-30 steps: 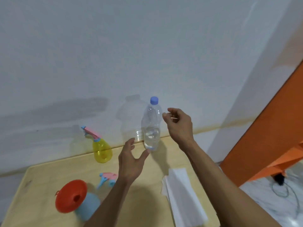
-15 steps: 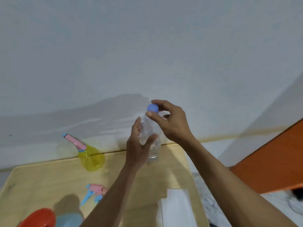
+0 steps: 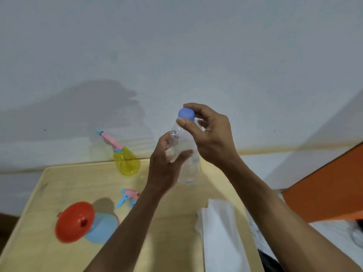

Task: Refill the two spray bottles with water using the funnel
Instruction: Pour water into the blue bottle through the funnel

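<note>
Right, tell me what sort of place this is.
Probably a plain room at home, though that's a guess: a small wooden table stands against a bare white wall, an orange panel to the right, and tissues lie on the table.

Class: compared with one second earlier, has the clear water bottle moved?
Yes. The water bottle is lifted off the wooden table, gripped by the left hand; the right hand pinches its blue cap.
</note>
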Demonstrator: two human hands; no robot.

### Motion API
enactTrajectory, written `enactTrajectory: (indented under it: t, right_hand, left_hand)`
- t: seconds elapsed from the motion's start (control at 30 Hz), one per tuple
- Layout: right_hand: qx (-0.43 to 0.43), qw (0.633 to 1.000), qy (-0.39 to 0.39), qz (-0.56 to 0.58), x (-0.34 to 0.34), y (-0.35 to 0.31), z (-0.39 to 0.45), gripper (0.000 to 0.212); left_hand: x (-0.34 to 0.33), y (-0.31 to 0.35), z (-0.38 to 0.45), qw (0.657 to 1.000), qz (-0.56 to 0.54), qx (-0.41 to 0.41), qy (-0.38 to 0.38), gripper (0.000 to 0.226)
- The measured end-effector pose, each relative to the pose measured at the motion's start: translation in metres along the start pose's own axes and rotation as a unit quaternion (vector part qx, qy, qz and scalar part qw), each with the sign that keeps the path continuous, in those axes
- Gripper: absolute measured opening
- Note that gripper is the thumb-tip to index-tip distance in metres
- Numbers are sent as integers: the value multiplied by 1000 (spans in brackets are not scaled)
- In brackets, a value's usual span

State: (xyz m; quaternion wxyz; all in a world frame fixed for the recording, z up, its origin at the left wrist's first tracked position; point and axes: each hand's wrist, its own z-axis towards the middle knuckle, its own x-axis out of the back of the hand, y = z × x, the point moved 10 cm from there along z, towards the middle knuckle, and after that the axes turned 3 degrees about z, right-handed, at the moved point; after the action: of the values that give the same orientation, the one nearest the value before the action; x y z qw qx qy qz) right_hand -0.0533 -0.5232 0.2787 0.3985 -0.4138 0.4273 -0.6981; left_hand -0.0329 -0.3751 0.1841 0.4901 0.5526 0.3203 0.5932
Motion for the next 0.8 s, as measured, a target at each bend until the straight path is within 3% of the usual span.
enactTrajectory:
  t: [0.4, 0.57, 0.8]
  right_hand:
    - [-35, 998, -14, 47, -59, -34, -147, 25]
    - [-45, 998, -23, 36, -74, -28, -183, 27]
    - [-38, 999, -28, 16, -74, -32, -197, 30]
  left_hand:
    - [87, -16, -148, 1000, 1, 10, 16, 52]
    - [90, -35, -186, 998, -48, 49, 11, 50]
    - [90, -38, -200, 998, -50, 29, 30, 48]
